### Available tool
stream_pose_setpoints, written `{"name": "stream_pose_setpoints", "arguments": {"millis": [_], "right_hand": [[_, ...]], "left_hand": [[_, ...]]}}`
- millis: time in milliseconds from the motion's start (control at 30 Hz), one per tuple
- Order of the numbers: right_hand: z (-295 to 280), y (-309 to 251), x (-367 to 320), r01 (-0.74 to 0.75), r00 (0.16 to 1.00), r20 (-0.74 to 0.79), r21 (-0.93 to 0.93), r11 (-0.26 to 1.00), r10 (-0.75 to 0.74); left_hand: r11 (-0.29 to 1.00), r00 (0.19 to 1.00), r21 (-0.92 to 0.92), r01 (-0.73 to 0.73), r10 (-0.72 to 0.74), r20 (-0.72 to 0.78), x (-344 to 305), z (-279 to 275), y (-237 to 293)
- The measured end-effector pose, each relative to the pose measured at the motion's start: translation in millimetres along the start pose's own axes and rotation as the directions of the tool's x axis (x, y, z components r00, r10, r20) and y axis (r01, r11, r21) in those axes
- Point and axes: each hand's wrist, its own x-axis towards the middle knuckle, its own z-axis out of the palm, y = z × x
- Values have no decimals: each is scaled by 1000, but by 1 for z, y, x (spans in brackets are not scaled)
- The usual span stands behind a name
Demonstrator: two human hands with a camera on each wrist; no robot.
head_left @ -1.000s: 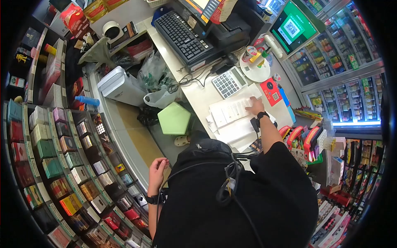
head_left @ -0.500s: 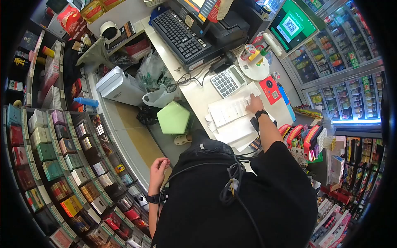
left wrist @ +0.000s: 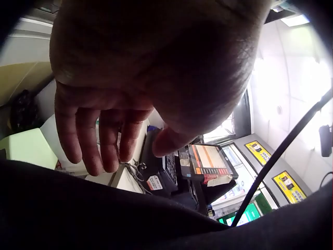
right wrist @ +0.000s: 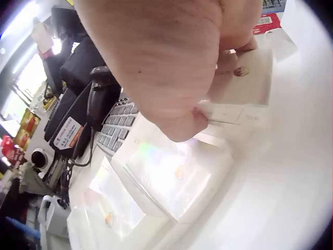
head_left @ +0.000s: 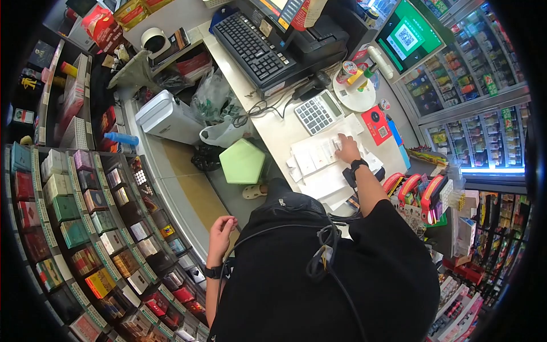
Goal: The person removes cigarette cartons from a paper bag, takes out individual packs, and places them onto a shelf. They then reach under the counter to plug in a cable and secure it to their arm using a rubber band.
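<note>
On the counter in the head view my right hand (head_left: pixel 348 151) lies over a row of white boxes. Close up, its thumb and fingers grip a small white box (right wrist: pixel 242 83) with a brown-gold emblem; the palm hides part of it. Two more glossy, film-wrapped white boxes (right wrist: pixel 174 174) lie beside it on a white surface. Just above the row sits a calculator (head_left: pixel 319 112). My left hand (head_left: pixel 221 236) hangs beside my body with its fingers loosely bent, holding nothing; in the left wrist view its fingers (left wrist: pixel 110 140) show no object between them.
A keyboard (head_left: pixel 250 48), a black scanner (head_left: pixel 312 85) with its cable and a round white stand (head_left: pixel 354 97) share the counter. A red QR card (head_left: pixel 376 125) lies to the right. A green pentagonal stool (head_left: pixel 242 162) stands below. Shelves of packs (head_left: pixel 74 233) line the left.
My right hand has shifted slightly toward my body and left over the white boxes. The left hand stays about where it was.
</note>
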Motion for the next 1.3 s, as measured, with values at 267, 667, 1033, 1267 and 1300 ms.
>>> {"name": "stream_pose_setpoints", "arguments": {"millis": [267,667,1033,1267,1300], "right_hand": [[-21,-27,-6,-11,999,-52,-24,1000,9],[-7,-44,-19,13,1000,22,-30,999,-12],[-11,-32,-3,-102,994,-41,55,993,104],[-95,-192,-57,-217,800,348,927,304,-488],[-96,-224,-69,-283,700,403,915,289,-590]], "left_hand": [[1000,1000,-14,-2,3,20,4,-2,-11],[1000,999,-2,0,0,32,2,-3,-8],[998,999,-54,-24,25,22,5,-2,-9],[837,900,339,-429,426,88,-15,1,70],[727,810,403,-556,582,69,-17,5,83]]}}
